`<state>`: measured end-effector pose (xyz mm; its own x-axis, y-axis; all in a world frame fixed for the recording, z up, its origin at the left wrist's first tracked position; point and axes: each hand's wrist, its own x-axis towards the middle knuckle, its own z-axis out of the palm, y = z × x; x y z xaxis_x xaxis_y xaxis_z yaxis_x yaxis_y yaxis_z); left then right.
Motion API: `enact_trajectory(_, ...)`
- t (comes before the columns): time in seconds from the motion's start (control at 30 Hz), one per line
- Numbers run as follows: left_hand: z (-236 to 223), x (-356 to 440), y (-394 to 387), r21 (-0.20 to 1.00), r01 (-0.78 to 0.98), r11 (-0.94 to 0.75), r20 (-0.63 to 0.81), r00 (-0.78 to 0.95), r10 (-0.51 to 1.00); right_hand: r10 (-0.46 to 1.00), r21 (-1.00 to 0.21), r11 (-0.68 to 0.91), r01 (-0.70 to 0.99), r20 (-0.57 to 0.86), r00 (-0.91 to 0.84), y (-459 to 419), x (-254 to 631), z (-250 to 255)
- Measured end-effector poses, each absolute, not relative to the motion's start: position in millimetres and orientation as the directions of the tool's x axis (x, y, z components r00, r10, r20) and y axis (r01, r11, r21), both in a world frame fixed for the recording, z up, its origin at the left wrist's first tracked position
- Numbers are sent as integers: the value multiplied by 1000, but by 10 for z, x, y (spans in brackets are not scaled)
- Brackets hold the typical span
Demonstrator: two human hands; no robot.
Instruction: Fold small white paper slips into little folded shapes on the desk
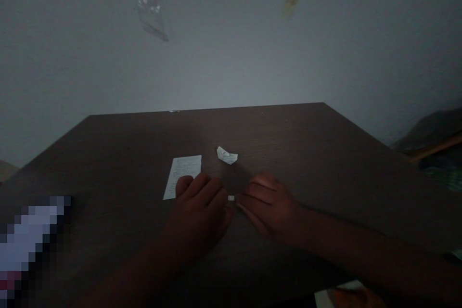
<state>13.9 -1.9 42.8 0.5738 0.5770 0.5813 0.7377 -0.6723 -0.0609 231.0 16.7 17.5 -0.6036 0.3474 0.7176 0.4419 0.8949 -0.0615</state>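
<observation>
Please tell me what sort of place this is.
Probably a plain room in a home or small office: a dark wood-grain table stands before a grey wall, with small paper slips lying on the table.

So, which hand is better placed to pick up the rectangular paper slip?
Left, probably: the left hand lies over the lower edge of the paper slip, while the right hand sits farther off, beside a tiny white paper scrap.
</observation>
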Motion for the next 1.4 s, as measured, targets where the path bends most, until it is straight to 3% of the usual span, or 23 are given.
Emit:
enact_trajectory(0.43,393,188,-72,-15,698,-716,567,595,569,359,-52,889,455,695,-623,121,2295,216)
enact_trajectory(0.73,390,82,24,-51,742,-669,578,568,586,353,-47,887,459,709,-611,157,2315,179)
enact_trajectory(0.93,392,-40,62,31,780,-625,575,497,650,394,-86,871,484,711,-582,263,2422,160)
enact_trajectory(1.2,370,63,-1,44,689,-724,483,620,619,405,-105,875,473,695,-594,236,2387,136)
enact_trajectory(1.4,358,146,-50,39,668,-743,503,630,592,410,-99,864,493,707,-576,178,2279,115)
